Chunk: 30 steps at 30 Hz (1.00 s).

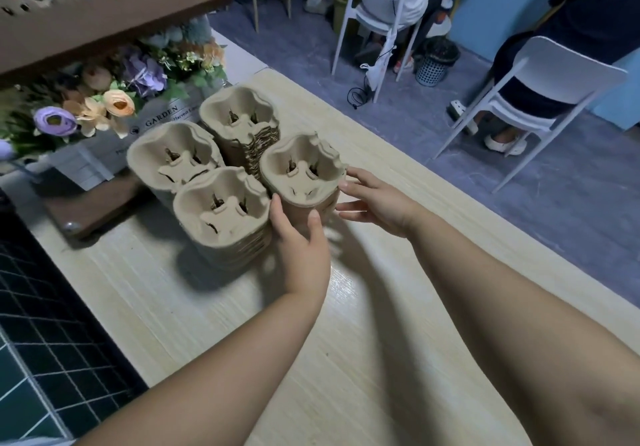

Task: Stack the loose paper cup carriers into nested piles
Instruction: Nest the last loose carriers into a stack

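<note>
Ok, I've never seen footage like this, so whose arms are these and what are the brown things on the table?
No machine here: a person wears a camera on the head, so the one picture looks forward and down along their own arms. On the wooden table stand four piles of nested paper cup carriers. The left hand cups the front right pile, thumb and fingers round its side. The right hand is open, straight fingertips at that pile's right edge; whether they touch I cannot tell. Behind the piles lie flowers, and farther back stand white chairs.
</note>
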### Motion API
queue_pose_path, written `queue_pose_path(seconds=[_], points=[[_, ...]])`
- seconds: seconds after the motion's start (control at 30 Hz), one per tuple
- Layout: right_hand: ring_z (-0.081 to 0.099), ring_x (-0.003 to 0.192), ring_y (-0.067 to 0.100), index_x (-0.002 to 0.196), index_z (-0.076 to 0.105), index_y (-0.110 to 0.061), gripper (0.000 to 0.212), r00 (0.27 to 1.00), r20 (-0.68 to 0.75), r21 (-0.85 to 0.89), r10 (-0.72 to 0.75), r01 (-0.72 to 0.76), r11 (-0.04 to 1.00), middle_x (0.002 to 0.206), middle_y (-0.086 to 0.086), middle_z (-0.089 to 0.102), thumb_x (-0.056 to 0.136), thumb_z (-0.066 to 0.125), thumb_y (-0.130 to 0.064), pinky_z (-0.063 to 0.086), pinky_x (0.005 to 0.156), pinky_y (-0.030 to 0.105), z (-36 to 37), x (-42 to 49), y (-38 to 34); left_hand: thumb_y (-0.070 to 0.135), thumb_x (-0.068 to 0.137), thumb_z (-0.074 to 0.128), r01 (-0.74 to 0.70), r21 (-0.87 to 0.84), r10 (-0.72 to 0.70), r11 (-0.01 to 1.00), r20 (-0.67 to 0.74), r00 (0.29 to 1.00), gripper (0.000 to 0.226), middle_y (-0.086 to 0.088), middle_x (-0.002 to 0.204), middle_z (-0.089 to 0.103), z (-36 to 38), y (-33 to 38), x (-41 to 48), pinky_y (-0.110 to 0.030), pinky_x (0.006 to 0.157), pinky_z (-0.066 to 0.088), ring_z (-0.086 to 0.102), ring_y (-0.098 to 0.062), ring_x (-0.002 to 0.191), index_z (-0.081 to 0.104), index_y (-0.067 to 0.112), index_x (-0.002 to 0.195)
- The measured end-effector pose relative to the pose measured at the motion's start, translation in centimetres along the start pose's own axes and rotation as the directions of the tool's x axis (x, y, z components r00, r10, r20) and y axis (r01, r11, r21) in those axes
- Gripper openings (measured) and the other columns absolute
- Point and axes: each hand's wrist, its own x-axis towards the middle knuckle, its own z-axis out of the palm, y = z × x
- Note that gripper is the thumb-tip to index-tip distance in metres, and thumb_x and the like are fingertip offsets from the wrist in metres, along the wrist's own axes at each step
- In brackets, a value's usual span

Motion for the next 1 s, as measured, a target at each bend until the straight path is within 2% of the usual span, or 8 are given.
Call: queue_pose_path(seconds=[0.1, 0.17, 0.3, 0.37, 0.47, 0.57, 0.7, 1.0], points=[[0.062, 0.092, 0.02, 0.122, 0.047, -0.029, 0.03, 1.0, 0.013, -0.024, -0.016, 0.016, 1.0, 0.121, -0.002, 0.056, 0.095, 0.054, -0.018, 0.053, 0.082, 0.024, -0.3, 0.8, -0.5, 0.037, 0.088, 0.051, -0.002, -0.041, 0.004, 0.999, 0.039, 0.999, 0.074, -0.007, 0.14, 0.044, 0.0, -0.4, -0.3, -0.042, 0.104, 0.044, 0.055, -0.019, 0.12, 0.015, 0.024, 0.152], [0.062, 0.091, 0.021, 0.122, 0.046, -0.027, 0.031, 0.999, 0.013, -0.018, -0.03, 0.03, 0.999, 0.124, 0.001, 0.054, 0.095, 0.054, -0.017, 0.054, 0.08, 0.022, -0.4, 1.2, -0.6, 0.049, 0.079, 0.048, -0.006, -0.06, 0.009, 0.998, 0.048, 0.999, 0.084, -0.01, 0.147, 0.039, 0.0, -0.4, -0.5, -0.044, 0.106, 0.042, 0.052, -0.021, 0.126, 0.012, 0.027, 0.152], [0.063, 0.091, 0.02, 0.119, 0.047, -0.031, 0.027, 0.998, 0.028, -0.03, -0.059, 0.06, 0.998, 0.13, 0.004, 0.052, 0.095, 0.054, -0.019, 0.053, 0.084, 0.024, 0.0, 1.9, -0.5, 0.027, 0.095, 0.048, -0.019, 0.0, 0.019, 1.0, 0.075, 0.997, 0.072, -0.003, 0.158, 0.023, -0.1, 0.1, 0.0, -0.041, 0.113, 0.033, 0.035, -0.021, 0.14, 0.006, 0.023, 0.153], [0.064, 0.089, 0.018, 0.118, 0.047, -0.034, 0.027, 0.997, 0.01, -0.043, -0.083, 0.083, 0.996, 0.131, 0.004, 0.05, 0.095, 0.053, -0.022, 0.053, 0.085, 0.025, 0.2, 2.1, -0.4, 0.03, 0.094, 0.047, -0.036, -0.03, 0.038, 0.999, 0.058, 0.998, 0.071, -0.004, 0.156, 0.026, -0.2, 0.2, 0.4, -0.041, 0.112, 0.034, 0.039, -0.017, 0.136, 0.009, 0.024, 0.153], [0.064, 0.09, 0.017, 0.119, 0.047, -0.037, 0.028, 0.991, -0.059, -0.092, -0.12, 0.114, 0.989, 0.124, 0.004, 0.05, 0.094, 0.055, -0.025, 0.055, 0.085, 0.03, 0.2, 2.1, 0.4, 0.05, 0.077, 0.043, -0.043, -0.05, 0.044, 0.998, 0.022, 0.999, 0.077, -0.012, 0.15, 0.039, -0.2, -0.5, 0.6, -0.044, 0.106, 0.042, 0.051, -0.012, 0.124, 0.013, 0.039, 0.147], [0.066, 0.092, 0.014, 0.124, 0.044, -0.032, 0.035, 0.971, -0.129, -0.19, -0.2, 0.174, 0.966, 0.12, 0.001, 0.053, 0.093, 0.058, -0.025, 0.056, 0.084, 0.03, -0.2, 1.7, 1.1, 0.05, 0.077, 0.042, -0.05, 0.069, 0.047, 0.996, 0.034, 0.998, 0.07, -0.014, 0.15, 0.038, -0.1, -0.8, 0.3, -0.045, 0.1, 0.047, 0.047, -0.022, 0.131, 0.011, 0.052, 0.14], [0.067, 0.091, 0.02, 0.119, 0.041, -0.028, 0.037, 0.957, -0.129, -0.289, -0.261, 0.215, 0.933, 0.128, 0.003, 0.052, 0.09, 0.062, -0.02, 0.057, 0.082, 0.031, -0.3, 1.7, 1.6, 0.018, 0.09, 0.052, -0.085, 0.119, 0.078, 0.989, 0.056, 0.995, 0.075, -0.009, 0.158, 0.017, 0.2, -1.0, 0.5, -0.047, 0.1, 0.045, 0.038, -0.023, 0.138, 0.011, 0.033, 0.151], [0.067, 0.082, 0.021, 0.13, 0.038, -0.028, 0.065, 0.931, -0.156, -0.376, -0.33, 0.253, 0.892, 0.123, -0.007, 0.05, 0.079, 0.076, -0.018, 0.053, 0.088, 0.044, 0.8, 3.0, 1.5, 0.015, 0.091, 0.053, -0.1, 0.213, 0.087, 0.972, 0.07, 0.994, 0.081, -0.011, 0.158, 0.018, 0.7, -0.5, 0.9, -0.031, 0.104, 0.033, 0.034, -0.024, 0.139, 0.001, 0.025, 0.154]])
